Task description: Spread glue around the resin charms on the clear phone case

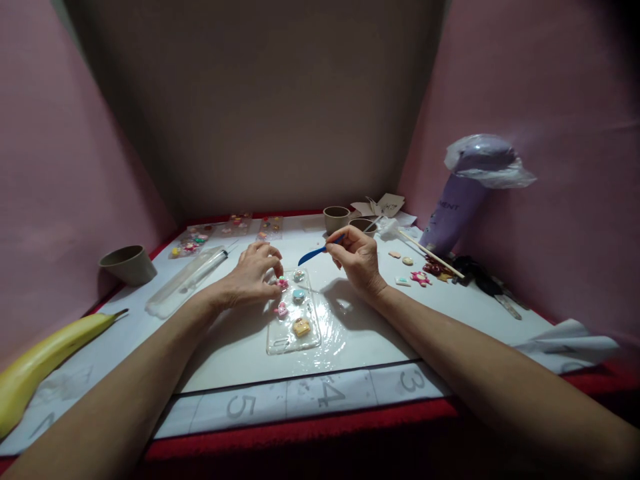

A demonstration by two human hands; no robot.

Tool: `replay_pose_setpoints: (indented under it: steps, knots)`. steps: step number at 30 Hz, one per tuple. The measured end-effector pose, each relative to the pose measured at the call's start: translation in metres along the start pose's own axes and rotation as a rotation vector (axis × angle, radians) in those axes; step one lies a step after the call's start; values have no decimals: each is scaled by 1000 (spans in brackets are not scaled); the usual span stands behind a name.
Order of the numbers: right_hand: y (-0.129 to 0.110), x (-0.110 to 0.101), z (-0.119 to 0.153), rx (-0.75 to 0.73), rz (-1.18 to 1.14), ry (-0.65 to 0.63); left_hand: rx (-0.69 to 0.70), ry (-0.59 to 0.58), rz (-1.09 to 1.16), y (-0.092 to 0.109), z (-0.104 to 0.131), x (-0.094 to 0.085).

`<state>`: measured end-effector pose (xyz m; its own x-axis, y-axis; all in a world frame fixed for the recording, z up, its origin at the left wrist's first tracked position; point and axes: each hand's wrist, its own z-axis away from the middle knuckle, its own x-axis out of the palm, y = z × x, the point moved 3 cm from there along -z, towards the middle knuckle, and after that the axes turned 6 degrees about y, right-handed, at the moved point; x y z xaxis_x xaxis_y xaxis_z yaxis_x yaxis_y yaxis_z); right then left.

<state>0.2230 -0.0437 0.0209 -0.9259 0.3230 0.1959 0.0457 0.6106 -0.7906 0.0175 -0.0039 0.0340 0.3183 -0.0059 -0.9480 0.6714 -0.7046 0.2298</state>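
A clear phone case (294, 343) lies on the white board, dotted with small charms: a yellow toast-like one (301, 327), a light blue one (299, 295), a pink one (282, 309) and others near its far end. My left hand (254, 277) is at the case's far left edge, fingers curled and apart, beside a pink-and-green charm (283, 283). Whether its fingertips touch that charm is unclear. My right hand (356, 259) pinches a small blue spatula (313, 255), whose flat blade hangs above the far end of the case, pointing left.
Left: a tilted grey cup (128, 264), a banana (47, 357), a long clear package (185, 283) and charm packs (193, 241). Behind: another cup (337, 219). Right: loose charms (421, 279), a wooden stick (433, 255) and a purple bag (453, 210).
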Motion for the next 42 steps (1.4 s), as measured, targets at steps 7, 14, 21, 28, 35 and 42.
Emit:
replay_pose_setpoints:
  steps: [7, 14, 21, 28, 35, 42]
  knots:
    - [0, -1, 0, 0, 32, 1, 0, 7, 26, 2, 1, -2]
    - [-1, -1, 0, -4, 33, 0, -3, 18, 62, 3, 0, -2]
    - [1, 0, 0, -11, 21, -2, -21, 19, 89, 1, -1, -2]
    - [0, 0, 0, -15, 3, -3, -51, 14, 127, -1, -1, -2]
    - [-2, 0, 1, -5, 29, 3, -34, 25, 149, -3, -1, -5]
    - [-1, -1, 1, -12, 47, -2, -73, 60, 212, -3, -2, -9]
